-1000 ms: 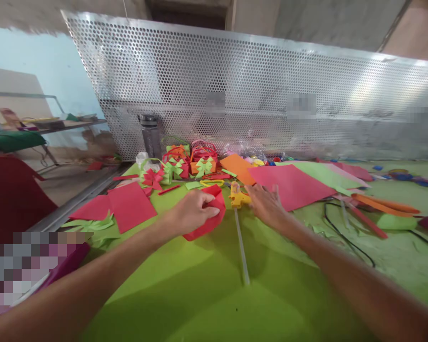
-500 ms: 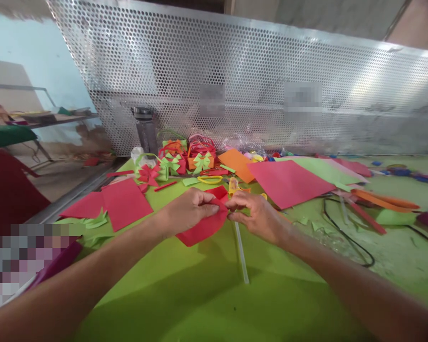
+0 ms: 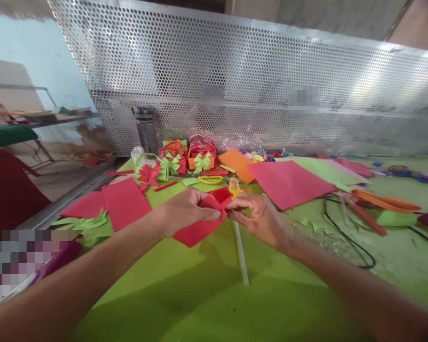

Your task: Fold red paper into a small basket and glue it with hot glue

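A folded red paper sheet [image 3: 196, 232] is held up between both hands over the green table. My left hand [image 3: 187, 211] is closed on it, thumb lying on top near the fold. At the sheet's right corner my right hand [image 3: 258, 213] pinches the paper between thumb and fingertips. Beneath the right hand a clear glue stick [image 3: 241, 259] points toward me, joined to a yellow glue gun [image 3: 234, 186] partly hidden behind the hand. Yellow-handled scissors [image 3: 210, 180] lie just beyond the paper.
Small paper baskets with bows [image 3: 202, 161] stand at the back beside a dark bottle [image 3: 146, 130]. Red sheets [image 3: 126, 204] lie at left, a pink-red sheet [image 3: 290, 183] and orange sheet [image 3: 237, 164] at right. A black cord [image 3: 349, 247] curls on the right. A perforated metal panel [image 3: 235, 61] rises behind.
The red sheet's right corner is folded together more, with its upper flap standing more open between the hands. Both hands have stayed almost in place.
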The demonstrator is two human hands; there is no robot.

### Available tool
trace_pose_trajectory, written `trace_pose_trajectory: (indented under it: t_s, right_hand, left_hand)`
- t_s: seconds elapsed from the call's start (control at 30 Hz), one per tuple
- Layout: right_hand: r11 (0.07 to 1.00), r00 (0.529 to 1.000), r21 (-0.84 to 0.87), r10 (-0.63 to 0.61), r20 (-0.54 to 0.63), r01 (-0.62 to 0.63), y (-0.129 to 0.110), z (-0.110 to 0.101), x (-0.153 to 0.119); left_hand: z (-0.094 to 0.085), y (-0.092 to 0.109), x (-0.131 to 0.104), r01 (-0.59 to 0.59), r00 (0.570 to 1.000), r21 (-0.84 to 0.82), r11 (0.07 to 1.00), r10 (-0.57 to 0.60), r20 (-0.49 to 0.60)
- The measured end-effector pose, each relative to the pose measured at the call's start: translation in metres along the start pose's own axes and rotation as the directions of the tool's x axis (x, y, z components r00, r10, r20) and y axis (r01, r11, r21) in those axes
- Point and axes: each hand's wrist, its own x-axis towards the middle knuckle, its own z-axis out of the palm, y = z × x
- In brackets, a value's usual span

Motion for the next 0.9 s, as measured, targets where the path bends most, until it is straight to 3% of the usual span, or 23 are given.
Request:
trace_pose_trajectory:
  t_s: [0.1, 0.23, 0.4, 0.6, 0.9]
  right_hand:
    - [0.976, 0.983, 0.152, 0.137, 0.124, -0.155, -0.005, -0.001, -0.002]
    - [0.857, 0.926, 0.376, 0.259, 0.276, -0.352, -0.009, -0.001, -0.003]
    - [0.818, 0.926, 0.444, 0.272, 0.261, -0.365, -0.011, -0.001, -0.002]
    - [0.719, 0.883, 0.514, 0.376, 0.279, -0.468, -0.010, 0.000, -0.001]
    - [0.700, 0.841, 0.468, 0.471, 0.265, -0.539, -0.012, 0.001, 0.000]
  left_hand:
    - [0.002, 0.003, -0.002, 0.011, 1.000, -0.031, 0.999, -0.011, -0.027]
    - [0.004, 0.002, -0.002, 0.020, 0.999, -0.088, 0.996, -0.023, -0.035]
    - [0.004, 0.000, -0.001, -0.037, 0.999, -0.130, 0.991, 0.037, -0.001]
    - [0.002, 0.002, 0.001, -0.102, 0.993, -0.136, 0.986, 0.108, 0.038]
    - [0.003, 0.007, -0.001, -0.153, 0.986, 0.029, 0.988, 0.150, 0.066]
